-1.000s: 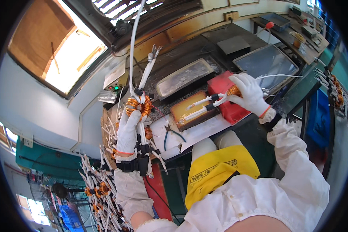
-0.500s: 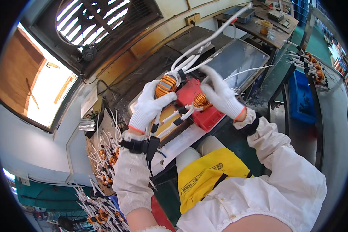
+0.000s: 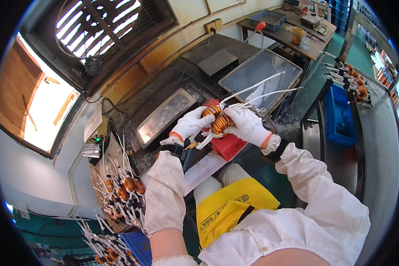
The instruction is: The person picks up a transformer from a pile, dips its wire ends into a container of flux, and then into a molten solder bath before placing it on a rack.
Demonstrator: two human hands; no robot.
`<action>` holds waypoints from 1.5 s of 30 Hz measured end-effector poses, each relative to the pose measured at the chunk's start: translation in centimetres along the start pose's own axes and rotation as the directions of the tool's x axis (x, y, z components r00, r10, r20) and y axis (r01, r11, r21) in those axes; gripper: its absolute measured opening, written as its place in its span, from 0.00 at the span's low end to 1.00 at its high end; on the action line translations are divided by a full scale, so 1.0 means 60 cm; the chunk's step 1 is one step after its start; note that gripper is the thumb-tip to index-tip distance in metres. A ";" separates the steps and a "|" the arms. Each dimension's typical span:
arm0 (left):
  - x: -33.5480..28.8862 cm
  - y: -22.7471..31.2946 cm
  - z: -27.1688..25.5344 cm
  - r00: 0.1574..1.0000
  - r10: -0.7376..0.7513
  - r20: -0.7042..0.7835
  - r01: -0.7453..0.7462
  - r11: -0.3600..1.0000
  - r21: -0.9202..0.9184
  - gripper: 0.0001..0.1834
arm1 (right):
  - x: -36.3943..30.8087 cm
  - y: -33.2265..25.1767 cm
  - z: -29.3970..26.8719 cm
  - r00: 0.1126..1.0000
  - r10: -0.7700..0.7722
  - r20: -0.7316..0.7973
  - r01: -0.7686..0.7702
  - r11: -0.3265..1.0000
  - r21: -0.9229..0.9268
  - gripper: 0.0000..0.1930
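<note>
Two copper-wound ring coils with white sleeved leads are close together above a red box point(image 3: 228, 148). My gloved left hand point(image 3: 191, 125) is closed on the upper coil point(image 3: 212, 111), thumb and fingers at its side. Against it sits the lower coil point(image 3: 221, 126), with my gloved right hand point(image 3: 249, 126) closed around its right side and the leads there. Long white leads point(image 3: 257, 88) stick out past my right hand toward the upper right. Shorter leads with black sleeves run below the coils, partly hidden by my left hand.
A rectangular metal trough point(image 3: 166, 117) lies left of my hands, and a glass-topped tray point(image 3: 264, 75) beyond them. More coils point(image 3: 128, 185) are heaped at the left, others point(image 3: 358, 82) on a right-hand rack. A blue bin point(image 3: 341, 115) stands below that rack.
My left hand has moved right and brought its coil down against the other one. My right hand has lowered from the leads onto the lower coil. The metal trough has come into sight.
</note>
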State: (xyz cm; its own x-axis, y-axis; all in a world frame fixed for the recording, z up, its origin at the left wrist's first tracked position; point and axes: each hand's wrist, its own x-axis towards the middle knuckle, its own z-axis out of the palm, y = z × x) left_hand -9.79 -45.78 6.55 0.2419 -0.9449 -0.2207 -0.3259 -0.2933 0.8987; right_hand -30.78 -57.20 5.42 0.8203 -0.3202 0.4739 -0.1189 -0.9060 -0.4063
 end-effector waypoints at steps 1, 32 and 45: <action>0.000 0.008 0.002 1.000 -0.004 0.005 0.004 1.000 -0.003 0.30 | -0.004 0.003 0.003 0.999 0.032 -0.015 -0.032 0.999 0.015 0.30; -0.246 0.000 0.225 0.804 0.326 -0.497 -0.269 0.945 0.185 0.09 | 0.100 0.001 -0.009 0.932 -0.260 0.251 0.283 0.957 -0.059 0.34; -0.124 0.000 0.157 0.554 0.614 -0.563 0.388 0.407 0.827 0.13 | 0.101 0.006 -0.001 0.939 -0.261 0.225 0.276 0.961 -0.034 0.35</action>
State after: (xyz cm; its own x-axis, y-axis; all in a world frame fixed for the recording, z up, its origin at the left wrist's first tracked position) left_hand -20.18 -40.14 4.63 0.4480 -0.6213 0.6428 -0.7942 -0.6067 -0.0329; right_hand -25.86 -59.48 8.18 0.9271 -0.0013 0.3748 0.0929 -0.9680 -0.2332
